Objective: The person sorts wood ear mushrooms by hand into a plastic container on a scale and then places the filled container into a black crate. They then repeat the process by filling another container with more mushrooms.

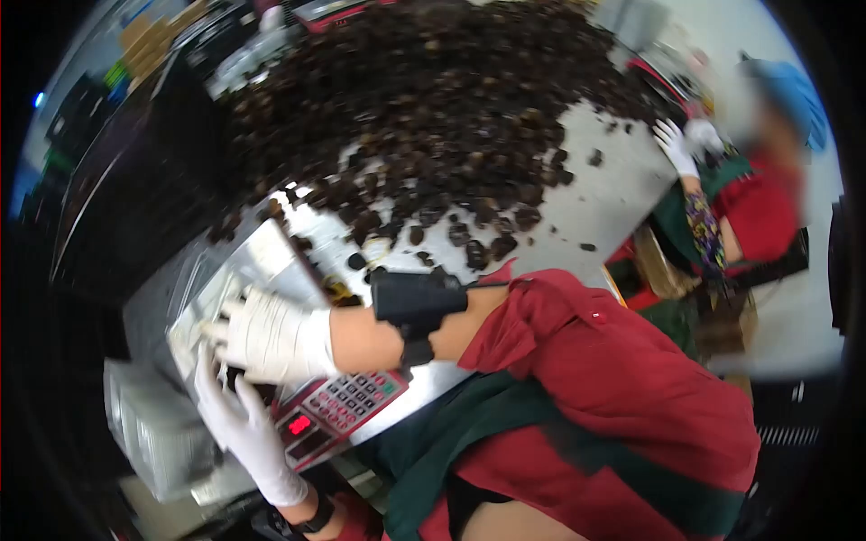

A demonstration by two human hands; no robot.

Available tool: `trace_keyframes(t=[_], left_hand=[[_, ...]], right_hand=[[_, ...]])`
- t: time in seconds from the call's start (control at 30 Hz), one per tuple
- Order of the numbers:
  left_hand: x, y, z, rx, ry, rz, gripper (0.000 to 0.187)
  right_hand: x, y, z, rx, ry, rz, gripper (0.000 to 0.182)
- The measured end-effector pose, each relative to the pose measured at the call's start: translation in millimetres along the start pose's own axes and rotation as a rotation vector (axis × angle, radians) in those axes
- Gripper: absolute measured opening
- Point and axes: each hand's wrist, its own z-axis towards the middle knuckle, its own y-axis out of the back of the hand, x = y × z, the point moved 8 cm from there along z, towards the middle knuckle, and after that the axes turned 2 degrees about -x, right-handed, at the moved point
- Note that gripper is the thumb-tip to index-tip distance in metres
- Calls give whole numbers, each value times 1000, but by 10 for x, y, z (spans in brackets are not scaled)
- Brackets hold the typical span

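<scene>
Handwork over the scale [354, 397] seems in hand, and the next move likely calls for light fingertips: the right hand [275, 341] bends its fingers toward the left hand [239, 428], whose thumb stands apart, though whether either pinches anything I cannot tell. The scale, red-framed with lit red digits, sits between the dark pile [424, 108] and the clear boxes [153, 437].

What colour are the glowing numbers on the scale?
The scale's digits are red, in the head view.
</scene>
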Motion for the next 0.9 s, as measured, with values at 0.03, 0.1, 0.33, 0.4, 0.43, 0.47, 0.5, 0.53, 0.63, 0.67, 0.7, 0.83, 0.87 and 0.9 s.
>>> trace_keyframes(t=[0.03,0.1,0.33,0.4,0.43,0.47,0.5,0.53,0.63,0.67,0.7,0.83,0.87,0.9], left_hand=[[6,-14,-19,-3,-13,-11,52],[-7,-66,-56,68,83,-43,49],[-128,-110,-78,194,-108,181,42],[-158,-114,-93,178,-82,166,42],[-163,-103,-93,157,-56,151,41],[-147,-111,-91,160,-32,110,42],[-159,-128,-94,166,-33,116,42],[-171,-125,-93,147,-23,89,43],[-255,-145,-78,132,-45,71,44],[-296,-159,-73,131,-72,69,44],[-333,-172,-69,131,-73,77,44],[-447,-167,-94,126,-55,78,45],[-445,-163,-96,123,-31,67,45],[-437,-151,-98,122,-34,67,45]], right_hand=[[9,79,-70,-57,-9,-11,36],[-39,387,-331,-145,-6,178,52],[-1312,1190,-2184,-269,-567,-84,47],[-1537,1381,-2847,-204,-813,-257,53],[-1596,1433,-3099,-159,-883,-267,57],[-1596,1489,-3237,-143,-899,-266,61],[-1575,1491,-3342,-116,-912,-236,63],[-1564,1424,-3375,-84,-910,-198,64],[-1422,1148,-3275,3,-763,-232,69],[-1374,1084,-3183,0,-724,-237,68],[-1355,1029,-3083,-1,-681,-239,68],[-1560,839,-2835,57,-624,-322,64],[-1553,875,-2764,36,-564,-400,45],[-1592,831,-2789,33,-564,-401,45]])
